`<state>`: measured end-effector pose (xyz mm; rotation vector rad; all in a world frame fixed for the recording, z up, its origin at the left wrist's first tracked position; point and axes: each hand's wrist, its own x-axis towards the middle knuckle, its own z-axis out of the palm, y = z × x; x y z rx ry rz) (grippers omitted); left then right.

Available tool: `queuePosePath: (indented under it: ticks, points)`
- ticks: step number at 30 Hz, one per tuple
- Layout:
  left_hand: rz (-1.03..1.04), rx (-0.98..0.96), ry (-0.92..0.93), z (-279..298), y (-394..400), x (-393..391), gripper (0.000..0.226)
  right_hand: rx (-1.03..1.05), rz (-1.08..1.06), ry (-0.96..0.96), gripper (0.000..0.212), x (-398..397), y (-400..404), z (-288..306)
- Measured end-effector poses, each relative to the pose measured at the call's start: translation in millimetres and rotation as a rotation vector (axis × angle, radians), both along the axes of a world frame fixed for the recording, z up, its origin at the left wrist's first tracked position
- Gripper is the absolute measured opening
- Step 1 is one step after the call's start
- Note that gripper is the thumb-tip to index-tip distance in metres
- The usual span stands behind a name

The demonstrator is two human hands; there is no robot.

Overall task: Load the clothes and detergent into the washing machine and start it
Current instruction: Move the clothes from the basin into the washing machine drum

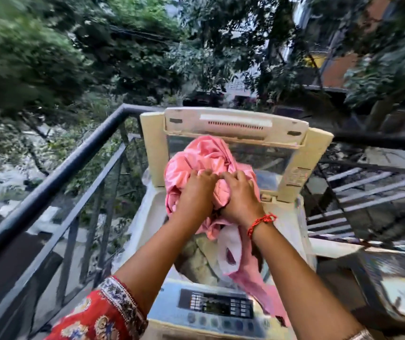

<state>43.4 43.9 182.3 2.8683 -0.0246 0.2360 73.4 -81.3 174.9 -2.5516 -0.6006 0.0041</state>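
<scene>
**Both hands bunching pink cloth over the open washer**

From my feed I see the left hand and right hand side by side, fingers curled tight into a bundle of pink cloth. The bundle is held above the mouth of the washing machine, with a tail of it hanging down into the drum beside a white garment already inside. The lid stands raised behind the cloth. The control panel sits nearest me, under the forearms. A red thread bracelet circles the right wrist. A dark railing runs along the left.
</scene>
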Motion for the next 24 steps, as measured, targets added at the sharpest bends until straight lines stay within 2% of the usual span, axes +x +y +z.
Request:
queuePosePath:
  ticks: [3,7,9,11,15,21,24]
  points:
    - [0.053,-0.09,0.118,-62.3,8.2,7.3,0.056,-0.061,0.018,0.111,0.081,6.1,9.4,-56.9]
    - [0.0,-0.111,0.371,-123.9,7.0,-2.1,0.065,-0.248,0.125,0.251,0.081,9.8,3.1,-124.5]
    - [0.013,-0.155,0.507,-147.5,7.5,-8.5,0.062,-0.326,0.205,0.325,0.074,9.9,-2.4,-149.8]
    - [0.047,-0.206,0.594,-169.7,8.7,-7.0,0.061,-0.358,0.247,0.384,0.079,12.4,-5.3,-167.0]
    - [0.066,-0.238,0.598,-176.0,2.1,4.4,0.062,-0.364,0.299,0.353,0.09,21.0,-3.4,-182.1]
    - [0.062,-0.16,0.582,-198.4,2.7,26.1,0.085,-0.296,0.305,0.318,0.081,38.8,-7.0,-187.0]
    - [0.06,-0.128,0.563,-203.9,3.4,33.1,0.087,-0.305,0.316,0.278,0.078,47.3,-7.7,-185.3]
